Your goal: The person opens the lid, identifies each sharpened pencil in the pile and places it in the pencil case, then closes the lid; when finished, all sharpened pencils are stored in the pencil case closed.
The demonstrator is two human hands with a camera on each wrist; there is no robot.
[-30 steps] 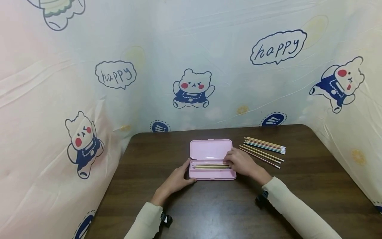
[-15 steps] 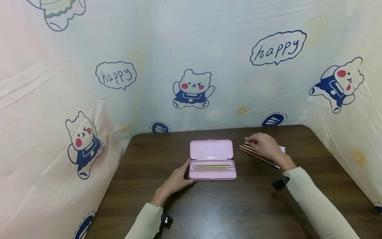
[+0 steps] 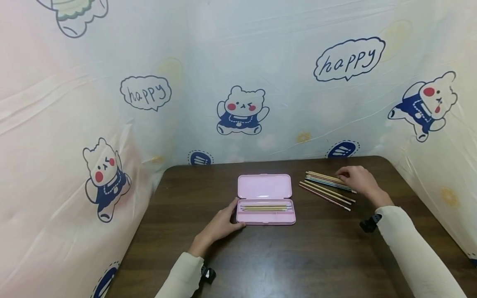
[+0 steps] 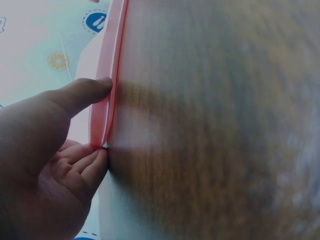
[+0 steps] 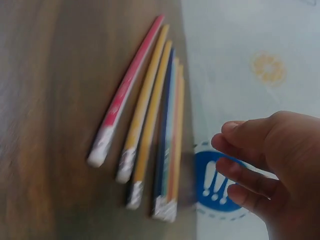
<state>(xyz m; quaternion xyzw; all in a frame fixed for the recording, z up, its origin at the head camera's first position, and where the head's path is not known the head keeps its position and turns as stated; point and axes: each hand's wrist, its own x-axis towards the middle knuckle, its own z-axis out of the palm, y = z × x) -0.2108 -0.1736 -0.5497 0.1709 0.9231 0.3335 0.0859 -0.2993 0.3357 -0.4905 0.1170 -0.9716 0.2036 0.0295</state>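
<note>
A pink pencil case lies on the table with its lid folded back. Inside it are several gold-coloured pencils. My left hand holds the case's left end, its thumb on the front edge and fingers at the side; the left wrist view shows this hand pinching the case's corner. To the right of the case, more pencils lie loosely fanned. Near their eraser ends is my right hand. In the right wrist view, that hand has nothing between thumb and loosely bent fingers.
The loose pencils include a red one, yellow ones and a dark blue one, with white erasers. A printed cloth hangs right behind the dark wooden table and along both sides.
My right hand has left the right end of the pencil case and moved right, over the loose pencils to their eraser ends. My left hand and the case stay in place.
</note>
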